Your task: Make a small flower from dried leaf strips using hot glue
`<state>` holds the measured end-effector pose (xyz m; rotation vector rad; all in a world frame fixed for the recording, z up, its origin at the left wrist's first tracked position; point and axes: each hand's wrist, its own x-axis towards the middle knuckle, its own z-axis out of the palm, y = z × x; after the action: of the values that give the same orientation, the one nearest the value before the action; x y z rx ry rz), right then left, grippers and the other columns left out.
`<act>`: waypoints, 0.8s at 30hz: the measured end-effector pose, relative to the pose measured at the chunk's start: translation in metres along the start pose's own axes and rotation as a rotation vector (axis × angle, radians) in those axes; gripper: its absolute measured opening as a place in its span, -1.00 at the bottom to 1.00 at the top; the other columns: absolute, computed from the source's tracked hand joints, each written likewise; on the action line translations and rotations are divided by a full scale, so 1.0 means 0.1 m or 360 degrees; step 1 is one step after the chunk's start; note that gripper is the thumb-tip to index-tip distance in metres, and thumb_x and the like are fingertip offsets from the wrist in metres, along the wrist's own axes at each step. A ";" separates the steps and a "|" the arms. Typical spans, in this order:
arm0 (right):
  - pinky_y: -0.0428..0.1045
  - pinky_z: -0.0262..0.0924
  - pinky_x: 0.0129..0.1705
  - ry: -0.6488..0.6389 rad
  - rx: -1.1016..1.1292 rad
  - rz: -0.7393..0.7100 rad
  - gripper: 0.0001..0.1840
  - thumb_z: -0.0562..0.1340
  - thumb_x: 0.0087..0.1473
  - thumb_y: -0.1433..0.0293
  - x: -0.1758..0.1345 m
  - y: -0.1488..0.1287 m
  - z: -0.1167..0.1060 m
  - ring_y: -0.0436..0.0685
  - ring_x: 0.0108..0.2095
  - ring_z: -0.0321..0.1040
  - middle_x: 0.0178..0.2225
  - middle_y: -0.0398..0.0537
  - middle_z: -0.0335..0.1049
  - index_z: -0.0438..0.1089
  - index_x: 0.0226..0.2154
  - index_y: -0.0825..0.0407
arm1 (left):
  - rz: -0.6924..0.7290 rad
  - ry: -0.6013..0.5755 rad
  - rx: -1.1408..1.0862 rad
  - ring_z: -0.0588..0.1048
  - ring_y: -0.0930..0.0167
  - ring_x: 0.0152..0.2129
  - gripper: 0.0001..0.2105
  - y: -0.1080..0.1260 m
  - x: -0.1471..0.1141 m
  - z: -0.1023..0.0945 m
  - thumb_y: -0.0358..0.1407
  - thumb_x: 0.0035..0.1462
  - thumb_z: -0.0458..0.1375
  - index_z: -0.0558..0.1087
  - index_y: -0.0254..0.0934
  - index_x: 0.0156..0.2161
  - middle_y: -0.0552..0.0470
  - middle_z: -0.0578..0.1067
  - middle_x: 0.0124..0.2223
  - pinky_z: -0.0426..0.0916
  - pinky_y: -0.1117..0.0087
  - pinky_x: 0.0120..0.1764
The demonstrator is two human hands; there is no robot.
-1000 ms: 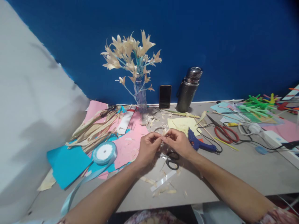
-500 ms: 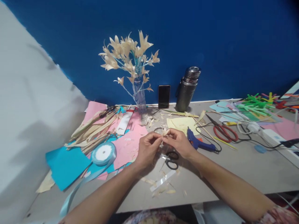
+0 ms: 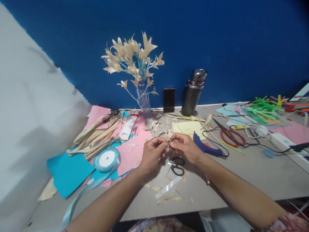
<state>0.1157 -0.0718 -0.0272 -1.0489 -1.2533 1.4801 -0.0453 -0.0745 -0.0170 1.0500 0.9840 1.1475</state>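
Note:
Over the middle of the table, my left hand (image 3: pixel 154 150) and my right hand (image 3: pixel 184 146) meet fingertip to fingertip. Both pinch a small pale husk flower (image 3: pixel 168 136), whose petals stick up above the fingers; its lower part is mostly hidden by them. Right beneath the hands lie black-handled scissors (image 3: pixel 177 166), the blades partly covered. A white strip (image 3: pixel 168 187) and husk scraps (image 3: pixel 177 198) are spread nearer to me. To the right of my right hand rests a blue glue gun (image 3: pixel 207 147) with its cord.
Husk flowers (image 3: pixel 132 53) stand in a clear vase (image 3: pixel 144 96) at the wall. Beside it are a phone (image 3: pixel 169 100) and a flask (image 3: pixel 194 91). Blue ribbon (image 3: pixel 107 159), husk strips (image 3: pixel 96 132) and coloured paper lie left; red-handled scissors (image 3: pixel 233 138) and a power strip (image 3: pixel 287 149) lie right.
The fingers of both hands have shifted slightly around the husk flower, and more of its petals show above them. Both hands stay in nearly the same place.

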 end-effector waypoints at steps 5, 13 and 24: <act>-0.12 0.01 -0.56 -0.0006 -0.0034 0.0000 -0.68 0.40 -0.05 0.18 0.00 0.02 0.00 -0.07 -0.61 0.15 -0.55 -0.21 0.36 0.36 -0.42 0.04 | -0.0016 -0.0044 0.0036 0.28 0.58 -0.72 -0.78 -0.05 0.03 -0.04 -0.21 -0.10 0.39 0.52 -0.33 -0.47 0.11 0.41 -0.61 0.15 0.55 -0.62; -0.13 -0.09 -0.59 -0.0030 0.0138 0.0100 -0.70 0.41 -0.07 0.21 0.01 -0.01 0.01 -0.10 -0.64 0.10 -0.58 -0.20 0.36 0.36 -0.48 0.05 | -0.0139 -0.0190 -0.0092 0.28 0.58 -0.72 -0.75 -0.11 0.07 -0.08 -0.19 -0.08 0.40 0.51 -0.35 -0.48 0.02 0.49 -0.55 0.16 0.53 -0.61; -0.14 -0.12 -0.59 0.0141 0.0108 0.0151 -0.66 0.41 -0.11 0.14 0.05 -0.03 -0.04 -0.11 -0.63 0.11 -0.55 -0.14 0.43 0.44 -0.46 0.08 | -0.0303 -0.0302 -0.0343 0.27 0.58 -0.73 -0.72 -0.16 0.13 -0.12 -0.20 -0.09 0.40 0.43 -0.31 -0.42 0.07 0.48 -0.55 0.15 0.54 -0.62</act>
<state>0.1185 -0.0658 -0.0247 -1.1298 -1.0972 1.5202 -0.0512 -0.0618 -0.0364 0.8551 0.7740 0.9552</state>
